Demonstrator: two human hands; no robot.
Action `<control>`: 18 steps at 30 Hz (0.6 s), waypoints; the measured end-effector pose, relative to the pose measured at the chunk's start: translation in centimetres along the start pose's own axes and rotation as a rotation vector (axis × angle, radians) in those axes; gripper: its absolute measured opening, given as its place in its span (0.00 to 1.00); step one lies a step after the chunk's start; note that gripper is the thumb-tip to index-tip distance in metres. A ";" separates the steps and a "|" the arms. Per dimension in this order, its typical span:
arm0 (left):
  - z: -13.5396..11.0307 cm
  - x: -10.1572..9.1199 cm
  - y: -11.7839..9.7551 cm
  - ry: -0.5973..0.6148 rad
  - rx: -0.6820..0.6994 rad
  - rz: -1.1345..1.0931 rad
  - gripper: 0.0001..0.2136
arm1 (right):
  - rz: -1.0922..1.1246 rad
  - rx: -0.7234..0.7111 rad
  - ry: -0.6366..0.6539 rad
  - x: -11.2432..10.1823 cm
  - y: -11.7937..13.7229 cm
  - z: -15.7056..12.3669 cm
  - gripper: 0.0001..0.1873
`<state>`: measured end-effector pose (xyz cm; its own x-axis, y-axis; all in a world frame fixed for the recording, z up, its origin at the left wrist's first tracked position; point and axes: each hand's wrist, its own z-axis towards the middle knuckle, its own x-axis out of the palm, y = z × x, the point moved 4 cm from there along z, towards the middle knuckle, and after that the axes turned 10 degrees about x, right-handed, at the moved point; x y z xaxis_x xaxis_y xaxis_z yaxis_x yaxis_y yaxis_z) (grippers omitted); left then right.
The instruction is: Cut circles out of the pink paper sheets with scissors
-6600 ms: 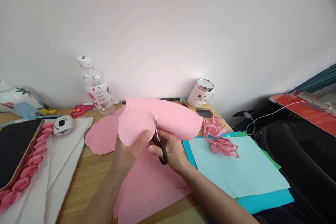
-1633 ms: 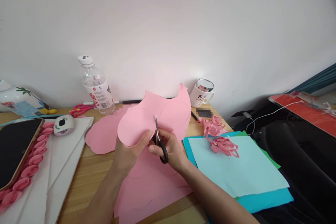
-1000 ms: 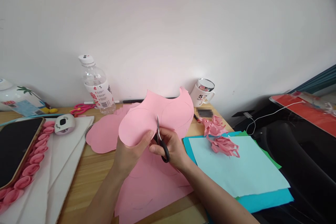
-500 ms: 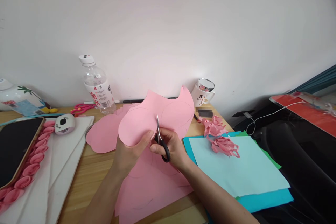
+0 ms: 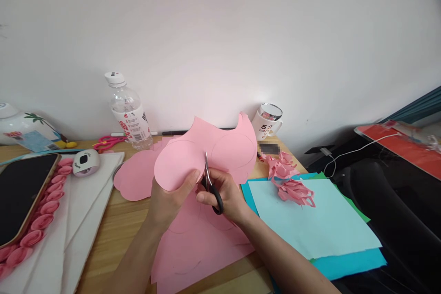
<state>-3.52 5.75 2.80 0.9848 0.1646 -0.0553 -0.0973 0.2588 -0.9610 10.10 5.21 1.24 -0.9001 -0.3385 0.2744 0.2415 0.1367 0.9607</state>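
A sheet of pink paper [image 5: 223, 140] with drawn round outlines is held up in front of me. My left hand [image 5: 172, 200] pinches its rounded left lobe, thumb on top and the other fingers hidden behind. In my right hand [image 5: 223, 193] are black-handled scissors [image 5: 216, 198], their blades up against the paper at the edge of that lobe. Beneath both hands lies more pink paper [image 5: 193, 257] with pencilled curves. Several cut pink paper rounds [image 5: 134, 177] lie stacked to the left.
A plastic bottle [image 5: 132, 121] and a white mug [image 5: 267, 121] stand by the wall. Pink scraps [image 5: 294, 191] rest on pale blue paper [image 5: 317, 225] at right. At left, a phone [image 5: 25, 197] lies near rolled pink paper flowers [image 5: 42, 222]; pink-handled scissors [image 5: 106, 142] lie behind.
The cut runs further between the left lobe and the sheet, and the lobe has turned slightly. Both hands stay in nearly the same place.
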 end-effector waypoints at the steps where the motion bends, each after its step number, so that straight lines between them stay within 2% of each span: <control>1: 0.0 -0.1 0.1 -0.004 -0.001 0.003 0.22 | -0.003 -0.002 0.004 0.0 0.0 0.0 0.17; 18: 0.0 0.1 -0.5 0.001 0.021 0.018 0.25 | 0.040 -0.014 -0.028 -0.1 -0.1 -0.1 0.15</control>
<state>-3.36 5.66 3.25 0.9831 0.1680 -0.0728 -0.1177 0.2758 -0.9540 10.19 5.13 1.17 -0.8992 -0.3069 0.3119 0.2827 0.1369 0.9494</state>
